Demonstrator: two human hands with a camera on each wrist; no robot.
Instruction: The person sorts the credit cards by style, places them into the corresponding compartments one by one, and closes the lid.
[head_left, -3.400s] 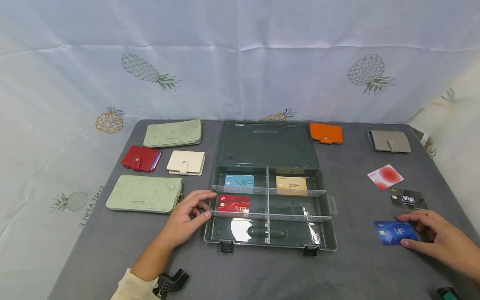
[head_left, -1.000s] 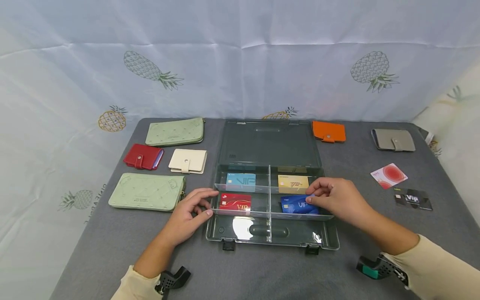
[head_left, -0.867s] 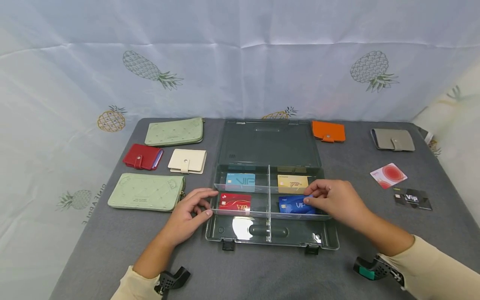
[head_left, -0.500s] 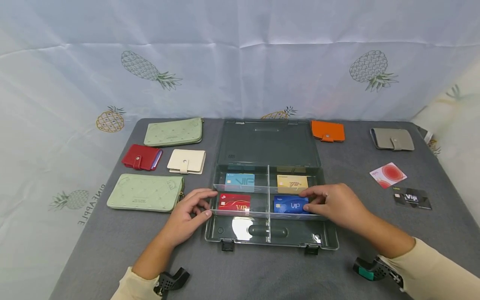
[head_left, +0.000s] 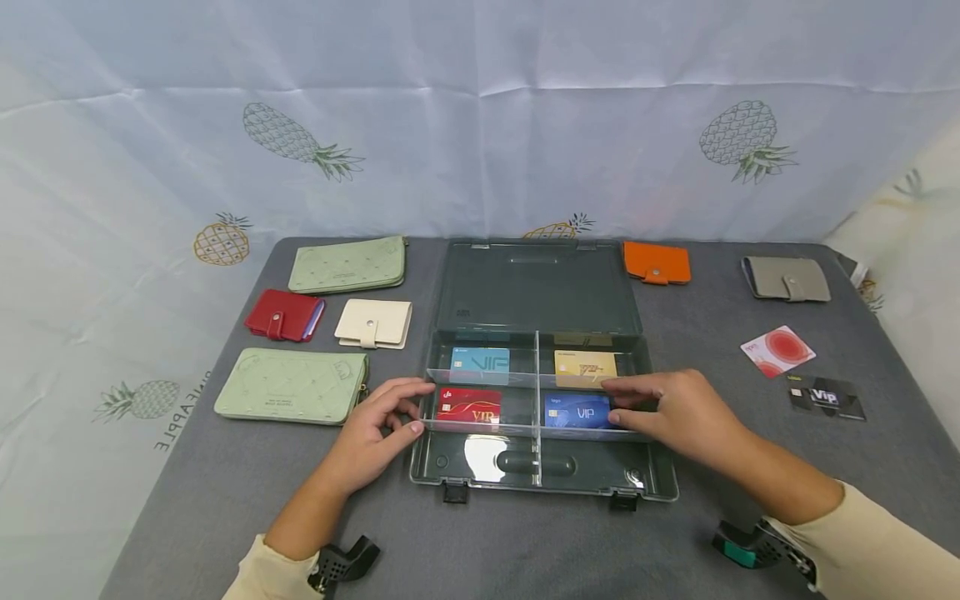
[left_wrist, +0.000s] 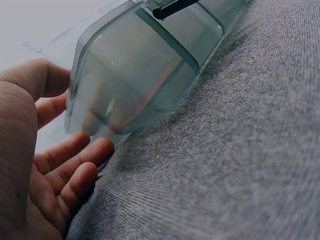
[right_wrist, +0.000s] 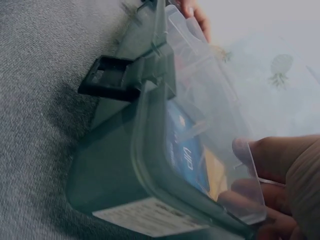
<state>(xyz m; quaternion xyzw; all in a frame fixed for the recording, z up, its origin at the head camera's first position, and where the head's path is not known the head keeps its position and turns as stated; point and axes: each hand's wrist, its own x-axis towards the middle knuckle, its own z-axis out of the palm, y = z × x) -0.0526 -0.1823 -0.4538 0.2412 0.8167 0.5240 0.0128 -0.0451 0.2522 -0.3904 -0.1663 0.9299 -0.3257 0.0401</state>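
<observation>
A dark translucent compartment box (head_left: pixel 480 482) lies with its lid (head_left: pixel 536 287) folded back. In its middle right compartment lies a blue VIP card (head_left: pixel 573 412). My right hand (head_left: pixel 675 408) is over that compartment, thumb and fingers apart, thumb tip by the card's right edge. In the right wrist view, a clear divider (right_wrist: pixel 250 200) crosses in front of the right fingers. My left hand (head_left: pixel 378 429) rests its fingertips against the box's left side, fingers loosely bent. A red VIP card (head_left: pixel 468 406), a light blue card (head_left: pixel 480 365) and a gold card (head_left: pixel 585 367) lie in other compartments.
To the left lie two green wallets (head_left: pixel 292 385), a red card holder (head_left: pixel 283 315) and a cream one (head_left: pixel 373 323). At right are an orange holder (head_left: pixel 656 262), a grey one (head_left: pixel 786 278), a pink card (head_left: pixel 777 351) and a black VIP card (head_left: pixel 825 397).
My right hand brought the blue card from the table's right side into the middle right compartment, slid it left and let go of it. My left hand stayed at the box.
</observation>
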